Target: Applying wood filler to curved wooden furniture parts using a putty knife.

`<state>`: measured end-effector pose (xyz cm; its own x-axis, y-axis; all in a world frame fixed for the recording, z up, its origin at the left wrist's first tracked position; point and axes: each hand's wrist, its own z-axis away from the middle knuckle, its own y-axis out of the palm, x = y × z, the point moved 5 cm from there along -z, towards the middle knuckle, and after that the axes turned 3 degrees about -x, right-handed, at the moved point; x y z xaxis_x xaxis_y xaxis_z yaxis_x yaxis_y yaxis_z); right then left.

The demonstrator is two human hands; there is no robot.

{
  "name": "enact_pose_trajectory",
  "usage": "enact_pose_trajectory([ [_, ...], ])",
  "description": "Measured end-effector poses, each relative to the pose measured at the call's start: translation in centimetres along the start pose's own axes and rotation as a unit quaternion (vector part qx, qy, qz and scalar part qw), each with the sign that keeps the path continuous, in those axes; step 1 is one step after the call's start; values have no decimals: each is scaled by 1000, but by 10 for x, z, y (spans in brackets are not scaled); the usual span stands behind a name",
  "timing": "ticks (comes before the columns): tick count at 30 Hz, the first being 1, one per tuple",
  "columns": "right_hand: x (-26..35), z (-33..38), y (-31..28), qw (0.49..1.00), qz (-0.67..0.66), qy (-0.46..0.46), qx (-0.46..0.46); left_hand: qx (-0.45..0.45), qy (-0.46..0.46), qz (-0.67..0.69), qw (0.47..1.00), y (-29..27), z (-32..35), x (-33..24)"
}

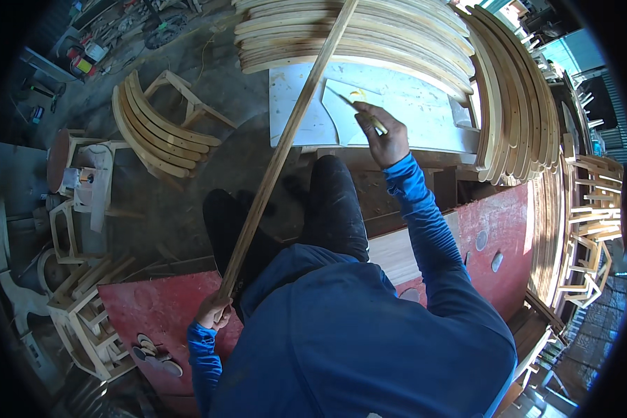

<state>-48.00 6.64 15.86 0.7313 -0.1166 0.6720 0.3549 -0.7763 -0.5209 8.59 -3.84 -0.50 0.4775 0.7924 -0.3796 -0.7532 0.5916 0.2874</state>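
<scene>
A long, narrow wooden strip [279,157] slants up from my lap to the stacked wood at the far side. My left hand [214,311] is closed around its near end. In my right hand [384,132] is a slim knife-like tool with a yellowish handle [379,125], its thin blade pointing away to the left. That hand hovers over a white board [425,115], apart from the strip. Under the blade lies a pale flat sheet [352,125] with a small yellow smear [357,94]. Whether the blade touches the sheet, I cannot tell.
Curved wooden slats are stacked behind the white board [355,35] and at its right [512,97]. More curved pieces [157,132] stand on the floor at left. Red panels [160,306] flank me, with round discs on them. Wooden frames [585,230] pile up far right.
</scene>
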Motion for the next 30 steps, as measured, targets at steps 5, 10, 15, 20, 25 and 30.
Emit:
enact_pose_trajectory([
  [5,-16,-2,-8,998,8,23,-51,66,4,34,997,4,3,-4],
  [10,11,26,22,995,-33,-12,94,93,18,47,994,5,2,-3],
  [15,-4,69,-2,977,-122,172,-9,37,13,8,999,-3,-4,6],
  [20,-56,104,-58,932,-148,270,-193,81,56,-75,992,0,-11,-1],
  [25,-82,144,-105,822,-309,327,-350,60,22,-90,994,-2,-17,-6],
  [30,-90,198,-147,788,-350,309,-401,41,30,-109,993,-1,-25,-7],
])
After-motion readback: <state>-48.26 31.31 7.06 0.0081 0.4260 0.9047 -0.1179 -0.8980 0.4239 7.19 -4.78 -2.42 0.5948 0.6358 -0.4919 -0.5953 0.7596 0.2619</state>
